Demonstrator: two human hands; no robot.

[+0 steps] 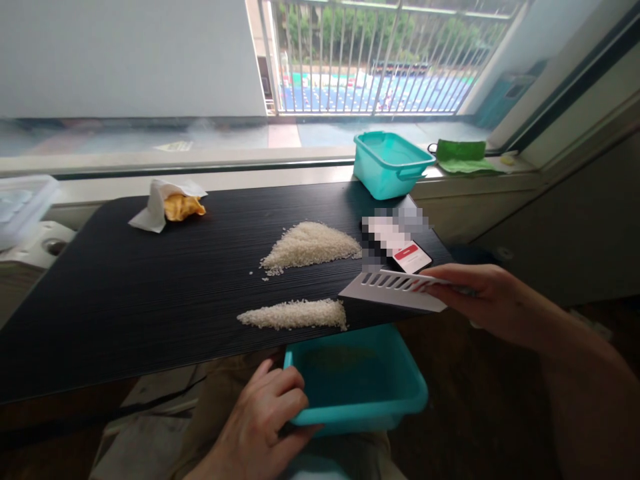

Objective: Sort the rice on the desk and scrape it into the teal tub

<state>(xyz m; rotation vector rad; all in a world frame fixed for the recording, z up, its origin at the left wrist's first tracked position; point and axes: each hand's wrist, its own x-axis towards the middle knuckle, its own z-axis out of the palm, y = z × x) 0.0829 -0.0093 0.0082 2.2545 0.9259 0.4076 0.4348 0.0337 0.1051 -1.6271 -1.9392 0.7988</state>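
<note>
My left hand point(265, 417) is closed on the near left rim of a teal plastic tub point(370, 400), which sits on my lap just below the table's front edge. My right hand point(480, 297) grips a white slotted scraper point(395, 289), held flat above the table's right front corner. The scraper's edge is just right of a small strip of white rice point(295, 314) near the front edge. A bigger triangular heap of rice point(313, 245) lies farther back on the dark table point(125, 293).
A phone point(403, 250) lies on the table behind the scraper. A second teal tub point(390, 163) stands at the back right by the window sill, with a green cloth point(463, 157) beyond. A white tissue with something yellow point(170, 203) lies at the back left.
</note>
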